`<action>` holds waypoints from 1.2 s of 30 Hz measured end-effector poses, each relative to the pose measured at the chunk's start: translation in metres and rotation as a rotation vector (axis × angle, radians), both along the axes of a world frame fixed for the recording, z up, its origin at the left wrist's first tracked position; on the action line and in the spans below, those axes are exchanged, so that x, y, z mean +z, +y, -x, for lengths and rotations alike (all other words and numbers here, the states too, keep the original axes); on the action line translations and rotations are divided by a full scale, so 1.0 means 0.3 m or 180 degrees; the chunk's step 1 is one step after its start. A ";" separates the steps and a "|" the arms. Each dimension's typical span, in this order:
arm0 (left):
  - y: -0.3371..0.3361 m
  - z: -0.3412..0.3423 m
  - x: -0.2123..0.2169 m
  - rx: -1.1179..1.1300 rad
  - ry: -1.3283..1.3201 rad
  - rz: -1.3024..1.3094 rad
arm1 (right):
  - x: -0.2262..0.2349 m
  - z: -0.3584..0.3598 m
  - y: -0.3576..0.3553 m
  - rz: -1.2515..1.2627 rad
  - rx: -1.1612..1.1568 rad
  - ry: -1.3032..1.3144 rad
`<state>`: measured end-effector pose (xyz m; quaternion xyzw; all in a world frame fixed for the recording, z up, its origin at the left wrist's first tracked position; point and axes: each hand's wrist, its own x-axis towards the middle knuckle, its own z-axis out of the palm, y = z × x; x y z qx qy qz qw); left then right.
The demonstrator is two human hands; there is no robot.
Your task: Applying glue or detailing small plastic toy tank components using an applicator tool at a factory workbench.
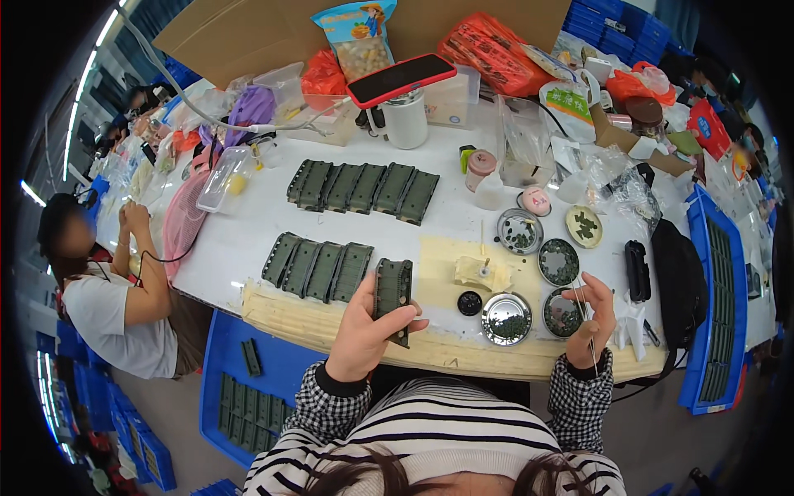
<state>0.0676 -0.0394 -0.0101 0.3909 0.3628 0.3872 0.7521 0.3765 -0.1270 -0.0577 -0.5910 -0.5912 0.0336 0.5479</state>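
Note:
My left hand [357, 332] grips a dark green ribbed rectangular part [392, 288], held upright above the table's front edge. Thin metal tweezers [592, 354] are in my right hand [599, 307], its fingers curled beside a round dish [547, 312] of small dark green pieces. More metal dishes stand around it: one nearer the front [485, 324], another farther back [541, 264]. A pale dish [571, 221] also carries green bits. Similar green parts lie in a far row [364, 188] and a near row [318, 269], left of centre.
A crumpled yellowish pad [480, 273] and a small black round pot [470, 303] sit mid-table. Behind are a white mug [405, 122] with a phone [401, 80] on top. Blue trays [217, 347] of green parts flank the table. A co-worker [124, 306] sits at left.

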 end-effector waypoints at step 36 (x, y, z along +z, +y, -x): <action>-0.039 -0.093 -0.091 -0.0195 -0.0405 0.0487 | 0.040 0.095 -0.026 0.1358 0.0549 0.0577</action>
